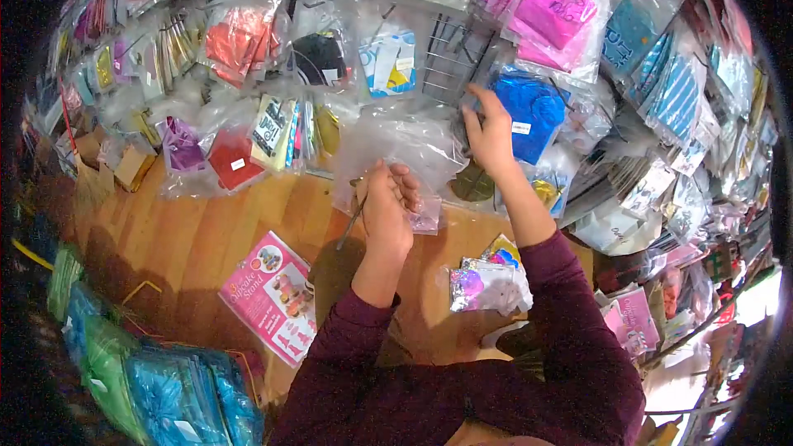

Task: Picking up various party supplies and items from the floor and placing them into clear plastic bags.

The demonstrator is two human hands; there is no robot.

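My left hand (387, 204) is curled around a thin dark rod (350, 227), which sticks out below the thumb side. Right behind it hang crumpled clear plastic bags (403, 136); whether the fingers touch them I cannot tell. Up and to the right, my right hand (492, 130) reaches towards the display with thumb and forefinger apart, nothing visible between them. A bare stretch of wire grid rack (452, 52) shows just beyond its fingertips. Close beside this hand hangs a shiny blue foil packet (534, 113) with a white label.
Bagged foil items crowd the racks, including a pink packet (557, 6) and a red packet (232, 158). On the wooden floor (186, 223) lie a pink cupcake stand package (272, 297) and silvery packets (492, 279). Blue packets (179, 396) stand at lower left, a broom (93, 183) farther up.
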